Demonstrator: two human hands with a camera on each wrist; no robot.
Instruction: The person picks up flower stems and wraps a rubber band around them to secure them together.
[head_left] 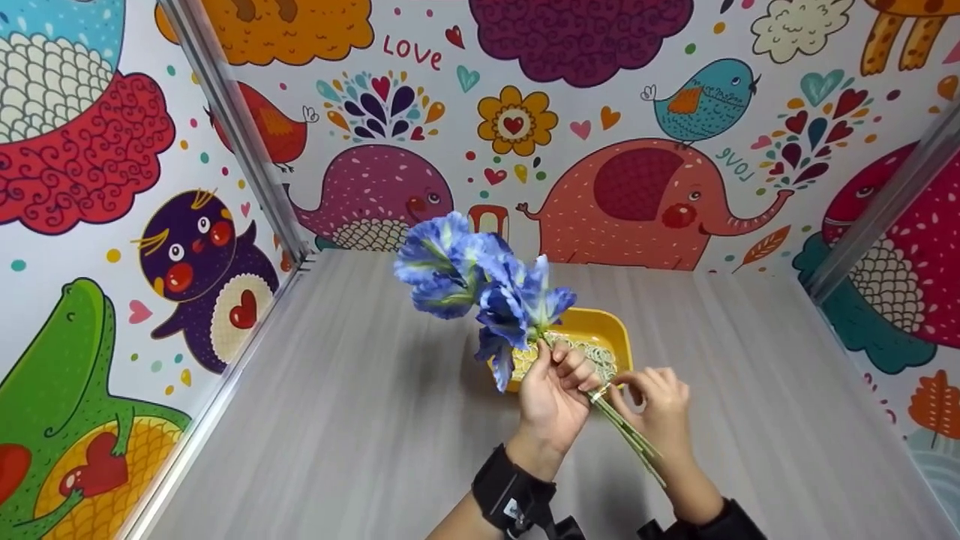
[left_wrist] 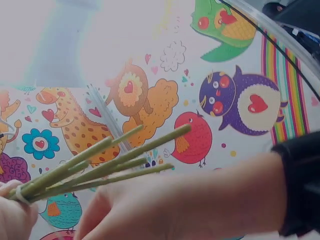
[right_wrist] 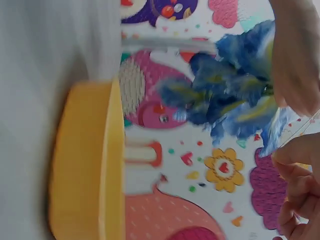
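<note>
My left hand (head_left: 555, 397) grips a bunch of blue artificial flowers (head_left: 442, 262) by their green stems (head_left: 630, 435), just below the petals. The bunch tilts, blooms to the upper left and cut ends toward the lower right. A pale string (head_left: 598, 396) circles the stems below the left hand; the left wrist view also shows this loop (left_wrist: 21, 195) round them. My right hand (head_left: 660, 409) is beside the stems, its thumb and forefinger pinching the thin string. In the right wrist view, a fine strand (right_wrist: 300, 131) stretches from its fingertips (right_wrist: 282, 155) toward the left hand.
Behind and below the hands, a yellow basket (head_left: 619, 330) with pale curly filler (head_left: 600, 356) sits on the grey wood-grain table (head_left: 360, 420). Walls with cartoon animals (head_left: 622, 217) enclose the table at the back and both sides, with metal posts (head_left: 232, 127) at the corners.
</note>
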